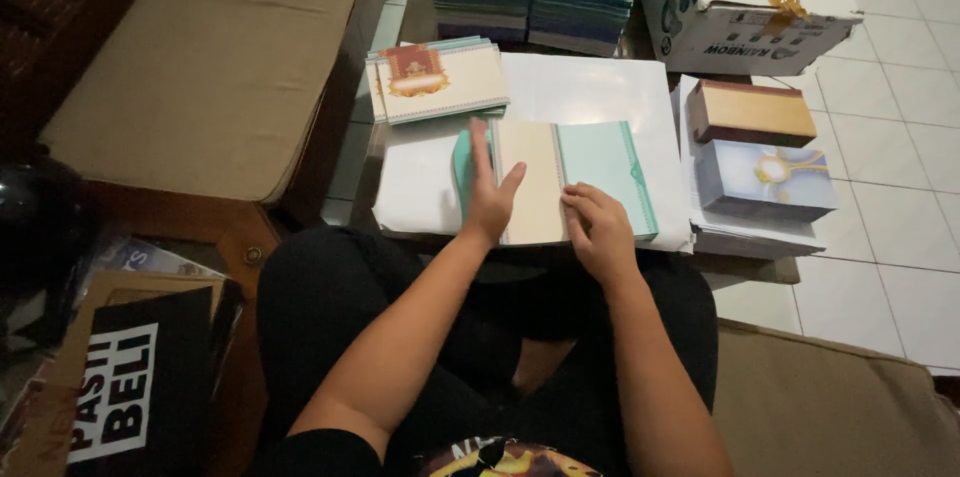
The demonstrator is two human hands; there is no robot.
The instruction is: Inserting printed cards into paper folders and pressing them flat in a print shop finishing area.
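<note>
The person's black-clad lap (pixel 400 317) sits nearest the camera. Beyond it, a cardboard box (pixel 740 22) lies on its side at the far end of the counter (pixel 640 97); its contents cannot be seen. The left hand (pixel 490 199) lies flat, fingers spread, pressing on a card (pixel 560 182). The right hand (pixel 600 227) is curled, fingertips pinching the card's near edge. The card lies unfolded on white paper (pixel 590 92), with cream and teal panels. Stacks of cards (pixel 435 80) lie close by.
</note>
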